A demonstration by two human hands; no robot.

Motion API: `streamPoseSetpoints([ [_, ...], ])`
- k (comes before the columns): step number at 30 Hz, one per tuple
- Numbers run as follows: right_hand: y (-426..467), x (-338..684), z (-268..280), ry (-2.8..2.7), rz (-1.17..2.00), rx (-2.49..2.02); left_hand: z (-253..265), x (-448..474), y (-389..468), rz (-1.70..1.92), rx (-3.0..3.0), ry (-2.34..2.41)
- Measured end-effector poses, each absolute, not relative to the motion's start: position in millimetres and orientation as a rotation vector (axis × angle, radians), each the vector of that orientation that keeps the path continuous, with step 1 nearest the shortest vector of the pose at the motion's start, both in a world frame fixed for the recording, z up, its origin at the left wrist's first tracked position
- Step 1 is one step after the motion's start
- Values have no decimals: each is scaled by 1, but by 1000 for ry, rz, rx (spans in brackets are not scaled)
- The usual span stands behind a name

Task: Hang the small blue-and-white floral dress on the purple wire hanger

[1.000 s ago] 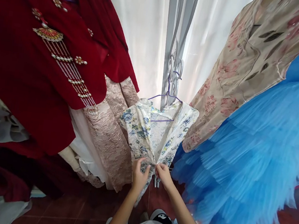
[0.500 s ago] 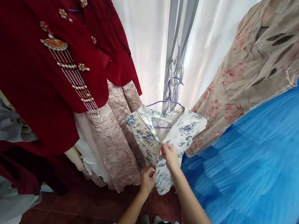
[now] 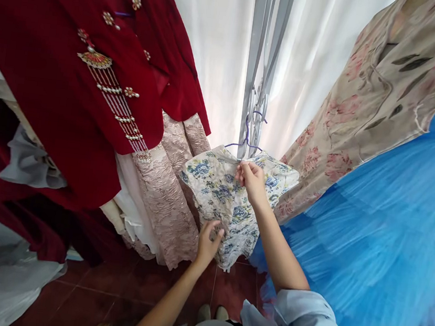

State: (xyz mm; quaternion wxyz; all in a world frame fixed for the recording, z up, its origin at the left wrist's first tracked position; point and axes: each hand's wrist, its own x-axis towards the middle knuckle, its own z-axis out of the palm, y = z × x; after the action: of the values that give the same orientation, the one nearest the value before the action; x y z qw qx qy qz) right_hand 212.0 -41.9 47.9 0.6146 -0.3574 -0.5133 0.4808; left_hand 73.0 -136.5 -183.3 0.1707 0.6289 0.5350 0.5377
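A short-sleeved white blouse with blue flowers [image 3: 214,186] hangs in front of me on a purple hanger [image 3: 246,137]. My right hand [image 3: 251,179] pinches the blouse at its neckline, where the front edges meet just below the hanger. Lower down, my left hand [image 3: 210,240] is at the lower front of the blouse, thumb and fingers curved apart with a gap between them. Whether its fingertips touch the cloth is hard to make out.
On the left hang a dark red jacket [image 3: 134,68] with beaded ornaments and a pink brocade garment [image 3: 175,200]. To the right are a beige floral dress [image 3: 338,114] and a blue tulle dress [image 3: 377,214]. White curtains [image 3: 208,40] and a grey metal stand [image 3: 270,37] are behind.
My right hand has risen along the front to the neckline, and the open V of the blouse has closed. My left hand has come off the front edge and moved slightly left and up.
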Motion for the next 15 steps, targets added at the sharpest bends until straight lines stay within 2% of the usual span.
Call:
streamPoseSetpoints([
  [4,-51,217,35,-1252,1004,-826,-56,69,-93,1937,2045,1332],
  [6,-53,219,35,-1292,941,-813,9,73,-70,1838,2329,1198],
  [8,-55,221,36,-1330,890,-809,58,81,-50,1584,2577,1121],
  [12,-55,228,39,-1381,803,-842,97,93,-25,1050,2728,1108],
  [15,-50,229,35,-1369,771,-851,93,99,-22,1030,2755,1102],
])
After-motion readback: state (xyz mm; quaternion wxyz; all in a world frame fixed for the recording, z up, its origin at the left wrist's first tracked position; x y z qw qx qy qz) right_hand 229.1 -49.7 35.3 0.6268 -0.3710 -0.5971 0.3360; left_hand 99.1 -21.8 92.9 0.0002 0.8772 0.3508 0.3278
